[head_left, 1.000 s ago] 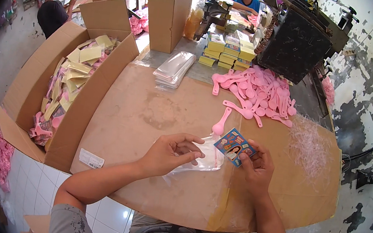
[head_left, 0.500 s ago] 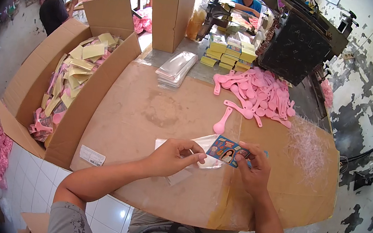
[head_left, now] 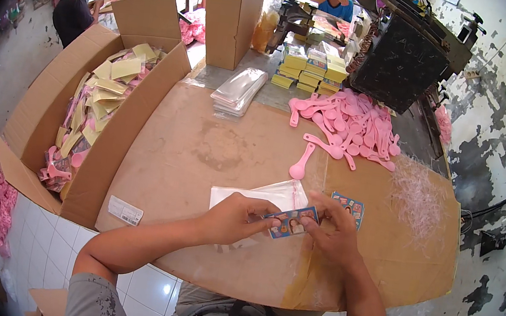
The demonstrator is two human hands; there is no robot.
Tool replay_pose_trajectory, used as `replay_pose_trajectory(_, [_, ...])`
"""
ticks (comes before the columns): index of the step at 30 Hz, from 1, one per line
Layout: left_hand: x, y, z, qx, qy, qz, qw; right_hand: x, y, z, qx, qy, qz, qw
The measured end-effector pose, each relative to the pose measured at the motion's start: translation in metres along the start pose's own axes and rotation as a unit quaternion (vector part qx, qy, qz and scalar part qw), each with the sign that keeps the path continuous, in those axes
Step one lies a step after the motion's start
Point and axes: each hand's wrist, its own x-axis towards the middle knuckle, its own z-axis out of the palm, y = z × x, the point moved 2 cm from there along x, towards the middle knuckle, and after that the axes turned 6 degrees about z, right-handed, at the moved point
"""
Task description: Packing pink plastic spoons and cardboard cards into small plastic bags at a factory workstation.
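Note:
A blue printed card (head_left: 293, 225) is pinched at its left end by my left hand (head_left: 234, 220) and at its right end by my right hand (head_left: 333, 232). It looks narrow, as if folded or tilted; I cannot tell which. Beneath and beyond my hands lie clear plastic bags (head_left: 242, 196) on the cardboard-covered table (head_left: 173, 142). Another blue card (head_left: 349, 208) rests flat just past my right hand. One pink measuring spoon (head_left: 300, 164) lies beyond the bags, apart from a heap of pink spoons (head_left: 348, 128).
A large open carton (head_left: 128, 120) on the left holds packed pink spoons with yellowish cards. Farther back are a stack of clear bags (head_left: 239, 92), piled cards (head_left: 311, 67), an upright box (head_left: 231, 26) and a black machine (head_left: 398, 56). Plastic shreds (head_left: 418, 200) lie at right. Two people are beyond.
The card has come down and left, and my left hand now grips its left end. The flat card behind my right hand shows more fully.

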Motion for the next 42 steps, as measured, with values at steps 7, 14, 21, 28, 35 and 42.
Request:
replay_pose_trajectory(7, [-0.004,-0.013,0.002,-0.092,0.054,0.039,0.994,0.005,0.011,0.012,0.107,-0.022,0.014,0.994])
replay_pose_trajectory(14, [0.001,-0.002,-0.006,-0.167,0.072,-0.023,0.983,0.09,0.045,-0.008,-0.249,0.043,-0.114,0.961])
replay_pose_trajectory(21, [0.002,-0.004,-0.014,-0.209,0.101,-0.02,0.972,0.105,0.052,-0.018,-0.38,-0.038,-0.186,0.905])
replay_pose_trajectory(28, [0.0,-0.001,-0.014,-0.208,0.115,-0.011,0.971,0.051,-0.008,-0.039,-0.02,-0.016,0.02,0.999])
replay_pose_trajectory(35, [-0.002,0.004,-0.01,-0.159,0.069,-0.026,0.985,0.047,-0.025,-0.033,-0.088,-0.065,-0.052,0.993])
replay_pose_trajectory(42, [-0.001,-0.003,0.003,-0.214,0.018,0.07,0.974,0.038,-0.037,0.006,0.077,-0.098,-0.063,0.99])
